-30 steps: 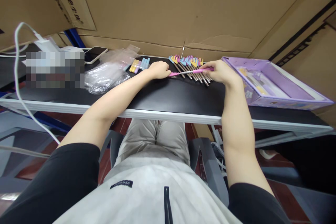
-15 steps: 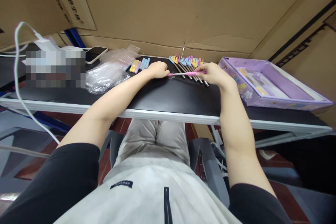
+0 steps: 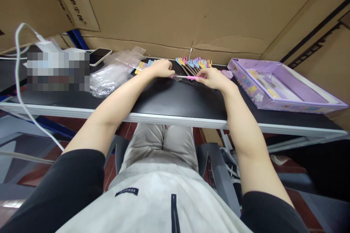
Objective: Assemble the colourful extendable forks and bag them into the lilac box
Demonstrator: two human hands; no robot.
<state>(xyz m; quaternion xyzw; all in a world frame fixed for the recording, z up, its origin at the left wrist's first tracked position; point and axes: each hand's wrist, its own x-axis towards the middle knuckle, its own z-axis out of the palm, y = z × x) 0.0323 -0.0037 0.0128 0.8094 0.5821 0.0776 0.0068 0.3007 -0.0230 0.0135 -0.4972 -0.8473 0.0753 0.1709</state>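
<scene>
A thin silver rod with a pink handle [image 3: 192, 78] spans the gap between my hands, low over the black tabletop. My right hand [image 3: 209, 78] pinches the pink handle end. Fingers curled, my left hand [image 3: 162, 68] closes on the rod's other end, which it hides. Just behind my right hand lies a row of back scratchers [image 3: 188, 66], with yellow, blue and pink claw heads and metal shafts. Short yellow, purple and blue sticks [image 3: 140, 67] lie beside my left hand, partly covered by it.
Crumpled clear plastic bags [image 3: 112, 76] and a phone [image 3: 100, 56] lie to the left, near a white charger with its cable [image 3: 18, 62]. An open purple box [image 3: 290, 107] stands at the right. Cardboard [image 3: 175, 14] walls the back of the table.
Both hands have shifted a little left with the rod. My left hand now covers more of the coloured sticks, and my right hand has moved off the scratcher shafts' right ends.
</scene>
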